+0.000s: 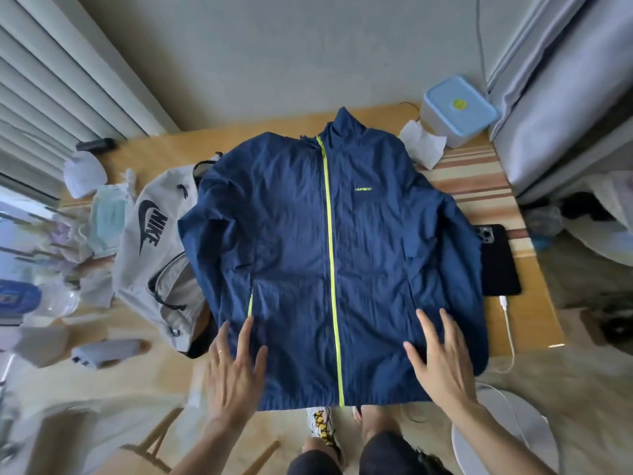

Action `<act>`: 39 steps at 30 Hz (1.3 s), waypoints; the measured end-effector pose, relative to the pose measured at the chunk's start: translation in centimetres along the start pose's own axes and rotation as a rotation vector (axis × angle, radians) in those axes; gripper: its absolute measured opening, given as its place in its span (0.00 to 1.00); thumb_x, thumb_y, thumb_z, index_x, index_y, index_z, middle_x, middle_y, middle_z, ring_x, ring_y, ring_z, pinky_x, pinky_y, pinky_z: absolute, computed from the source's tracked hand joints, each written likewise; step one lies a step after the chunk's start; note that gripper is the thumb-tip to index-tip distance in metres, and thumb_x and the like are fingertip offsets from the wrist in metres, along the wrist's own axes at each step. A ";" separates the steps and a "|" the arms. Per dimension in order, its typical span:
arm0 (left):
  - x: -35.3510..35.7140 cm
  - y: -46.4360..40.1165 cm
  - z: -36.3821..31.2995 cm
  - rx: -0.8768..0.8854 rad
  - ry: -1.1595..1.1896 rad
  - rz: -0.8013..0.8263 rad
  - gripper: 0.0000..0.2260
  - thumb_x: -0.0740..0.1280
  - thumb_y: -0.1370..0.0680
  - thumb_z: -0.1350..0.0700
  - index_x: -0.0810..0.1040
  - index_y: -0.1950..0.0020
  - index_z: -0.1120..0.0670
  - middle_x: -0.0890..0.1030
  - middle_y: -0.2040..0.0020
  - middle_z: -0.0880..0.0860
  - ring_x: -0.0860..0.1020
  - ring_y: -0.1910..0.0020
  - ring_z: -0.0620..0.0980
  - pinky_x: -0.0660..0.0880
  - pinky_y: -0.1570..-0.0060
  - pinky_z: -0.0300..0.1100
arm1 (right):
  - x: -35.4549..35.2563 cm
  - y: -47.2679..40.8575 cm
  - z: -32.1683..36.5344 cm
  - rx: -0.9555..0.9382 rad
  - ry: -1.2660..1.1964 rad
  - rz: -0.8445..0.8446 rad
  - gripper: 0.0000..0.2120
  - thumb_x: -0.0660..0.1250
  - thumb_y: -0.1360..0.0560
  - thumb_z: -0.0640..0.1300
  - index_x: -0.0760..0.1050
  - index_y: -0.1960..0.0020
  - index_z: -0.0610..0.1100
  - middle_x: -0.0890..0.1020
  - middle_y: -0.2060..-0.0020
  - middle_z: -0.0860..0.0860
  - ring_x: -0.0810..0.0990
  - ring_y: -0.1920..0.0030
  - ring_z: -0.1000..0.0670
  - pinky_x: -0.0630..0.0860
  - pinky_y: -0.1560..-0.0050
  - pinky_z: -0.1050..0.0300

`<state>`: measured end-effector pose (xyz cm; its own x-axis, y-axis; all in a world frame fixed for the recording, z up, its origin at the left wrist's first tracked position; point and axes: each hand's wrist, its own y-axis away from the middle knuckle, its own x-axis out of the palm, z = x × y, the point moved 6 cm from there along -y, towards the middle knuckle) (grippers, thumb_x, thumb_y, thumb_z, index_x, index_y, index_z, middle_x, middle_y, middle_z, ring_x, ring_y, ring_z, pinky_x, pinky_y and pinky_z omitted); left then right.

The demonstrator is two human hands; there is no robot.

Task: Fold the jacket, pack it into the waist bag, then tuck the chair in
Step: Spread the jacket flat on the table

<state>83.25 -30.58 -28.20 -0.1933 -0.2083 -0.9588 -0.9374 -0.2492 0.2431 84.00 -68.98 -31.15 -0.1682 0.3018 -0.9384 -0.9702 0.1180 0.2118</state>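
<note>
The navy jacket (329, 255) lies flat and face up at the centre of the wooden table (150, 149), lime zip closed, collar toward 12 o'clock, hem overhanging the near edge. The left hand (233, 368) rests palm down on the hem at 7 o'clock, fingers spread and straight, gripping nothing. The right hand (442, 361) rests flat on the hem at 5 o'clock, fingers likewise splayed, nothing held. The grey waist bag (154, 255) lies at 9 o'clock, its right edge under the jacket's sleeve. A dark tablet (500, 265) sits at 3 o'clock, partly covered by the other sleeve. A blue-lidded box (459, 108) stands at 1 o'clock, with white tissue (421, 145) beside it. Wooden chair (150, 447) parts show at 7 o'clock, below the table edge.
</note>
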 end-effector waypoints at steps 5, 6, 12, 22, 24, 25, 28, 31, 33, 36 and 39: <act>1.7 1.7 2.7 -0.147 0.243 0.170 0.35 0.73 0.23 0.48 0.62 0.21 0.55 0.76 0.37 0.63 0.77 0.39 0.66 0.77 0.45 0.57 | 0.3 3.8 -2.0 0.179 0.039 0.013 0.33 0.82 0.33 0.42 0.77 0.31 0.40 0.78 0.42 0.31 0.79 0.46 0.28 0.80 0.50 0.37; 2.0 1.8 3.2 -0.189 0.302 0.184 0.36 0.74 0.24 0.48 0.62 0.21 0.58 0.77 0.38 0.63 0.77 0.38 0.66 0.76 0.43 0.58 | 0.3 4.3 -2.3 0.232 0.009 0.032 0.34 0.81 0.34 0.40 0.75 0.30 0.39 0.78 0.44 0.32 0.80 0.48 0.30 0.80 0.52 0.38; 2.4 2.3 5.2 -0.475 0.744 0.361 0.09 0.76 0.25 0.58 0.79 0.51 0.58 0.84 0.55 0.57 0.81 0.55 0.59 0.77 0.56 0.48 | -0.8 5.1 -3.8 0.536 -0.221 0.016 0.19 0.73 0.24 0.39 0.77 0.36 0.33 0.84 0.45 0.32 0.81 0.42 0.30 0.76 0.46 0.43; -2.9 6.5 8.6 -0.376 1.028 0.345 0.20 0.74 0.22 0.59 0.65 0.66 0.49 0.70 0.67 0.54 0.67 0.64 0.49 0.58 0.66 0.45 | -6.6 10.5 -3.5 0.620 -0.448 -0.109 0.13 0.66 0.18 0.40 0.72 0.38 0.33 0.82 0.43 0.31 0.79 0.42 0.27 0.72 0.44 0.39; -4.2 6.9 9.1 -0.401 1.121 0.342 0.19 0.73 0.21 0.61 0.66 0.64 0.50 0.74 0.66 0.56 0.71 0.64 0.50 0.61 0.68 0.43 | -7.8 11.1 -3.9 0.668 -0.533 -0.146 0.12 0.69 0.20 0.39 0.72 0.40 0.35 0.81 0.45 0.34 0.79 0.42 0.31 0.72 0.41 0.40; -5.3 6.9 9.3 -0.414 1.158 0.325 0.17 0.73 0.21 0.62 0.67 0.62 0.51 0.77 0.66 0.57 0.73 0.66 0.50 0.63 0.70 0.41 | -8.3 11.2 -3.9 0.693 -0.610 -0.163 0.13 0.70 0.21 0.38 0.72 0.40 0.36 0.80 0.46 0.36 0.79 0.44 0.35 0.72 0.41 0.41; -8.0 5.9 8.7 -0.425 1.351 0.353 0.09 0.70 0.20 0.64 0.74 0.56 0.53 0.79 0.67 0.56 0.75 0.73 0.49 0.68 0.74 0.36 | -10.0 9.7 -3.7 0.740 -0.865 -0.210 0.12 0.73 0.23 0.38 0.75 0.42 0.43 0.79 0.41 0.39 0.75 0.50 0.44 0.71 0.53 0.49; -9.6 2.9 7.4 -0.478 1.528 0.432 0.03 0.66 0.19 0.65 0.80 0.48 0.60 0.81 0.61 0.57 0.79 0.66 0.48 0.78 0.72 0.38 | -11.2 5.1 -2.9 0.834 -1.260 -0.183 0.08 0.70 0.21 0.36 0.75 0.55 0.47 0.80 0.49 0.41 0.76 0.58 0.46 0.77 0.69 0.53; -10.5 -0.2 5.7 -0.578 1.643 0.467 0.06 0.65 0.18 0.65 0.79 0.45 0.65 0.81 0.56 0.60 0.79 0.59 0.52 0.82 0.69 0.39 | -11.9 1.1 -1.7 0.890 -1.568 -0.162 0.08 0.66 0.20 0.33 0.76 0.56 0.42 0.79 0.55 0.43 0.78 0.57 0.48 0.82 0.74 0.56; -12.0 -5.5 3.2 -0.699 1.806 0.409 0.12 0.58 0.17 0.68 0.80 0.54 0.69 0.82 0.53 0.64 0.84 0.56 0.56 0.85 0.58 0.44 | -11.9 -5.7 -0.6 0.935 -1.764 -0.130 0.06 0.64 0.18 0.34 0.77 0.54 0.37 0.79 0.53 0.42 0.80 0.53 0.46 0.84 0.68 0.56; -12.7 -11.1 1.4 -0.654 1.806 0.376 0.13 0.55 0.18 0.69 0.75 0.58 0.63 0.86 0.61 0.62 0.84 0.47 0.62 0.76 0.35 0.51 | -11.3 -12.0 -0.4 0.937 -1.796 -0.138 0.05 0.65 0.18 0.35 0.77 0.52 0.37 0.80 0.45 0.42 0.81 0.48 0.46 0.85 0.56 0.58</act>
<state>95.67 -23.89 -18.96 0.5471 -0.7842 0.2927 -0.6105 -0.1346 0.7805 97.47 -74.23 -23.20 0.7842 0.5893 0.1943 -0.4891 0.3945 0.7779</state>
